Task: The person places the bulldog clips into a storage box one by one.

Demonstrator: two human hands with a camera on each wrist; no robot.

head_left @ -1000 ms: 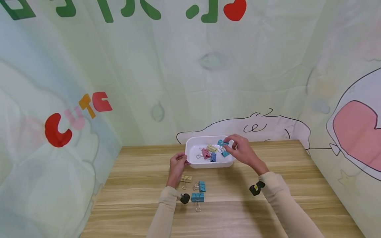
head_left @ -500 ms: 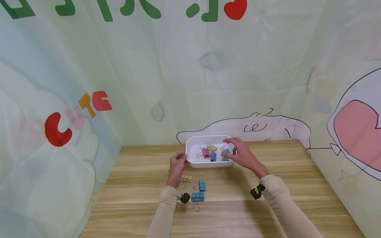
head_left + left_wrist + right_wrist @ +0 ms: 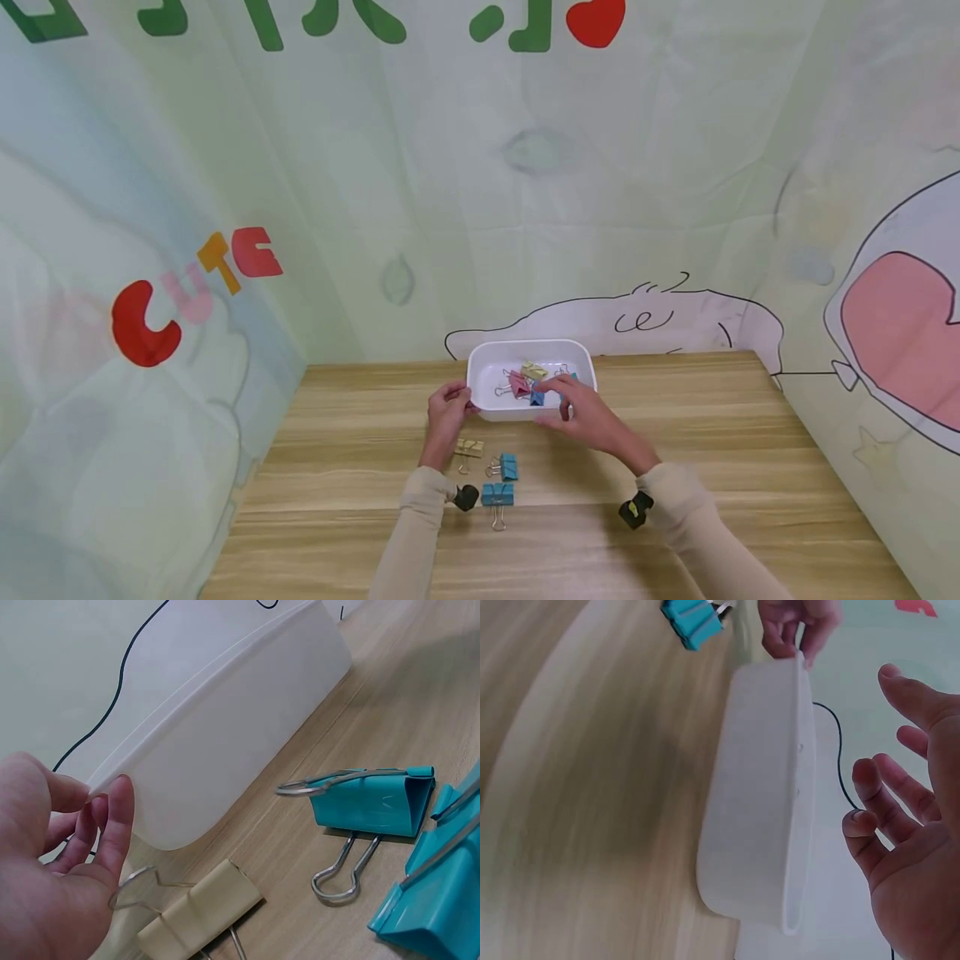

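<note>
My left hand pinches the left end rim of a white plastic tray between thumb and fingers. Over the tray's near right rim, my right hand has its fingers spread and slightly bent; the right wrist view shows nothing in them. Inside the tray are a pink binder clip, a yellow binder clip and a blue binder clip. Teal at the tray's right side is mostly hidden by my right hand.
On the wooden table, near my left wrist, lie a pale yellow binder clip and two teal binder clips, one farther and one nearer. A printed cloth backdrop stands behind the table.
My right hand held a teal binder clip over the tray's right part, then let it go inside. Since then it has moved left and toward me. The left hand stays on the rim.
</note>
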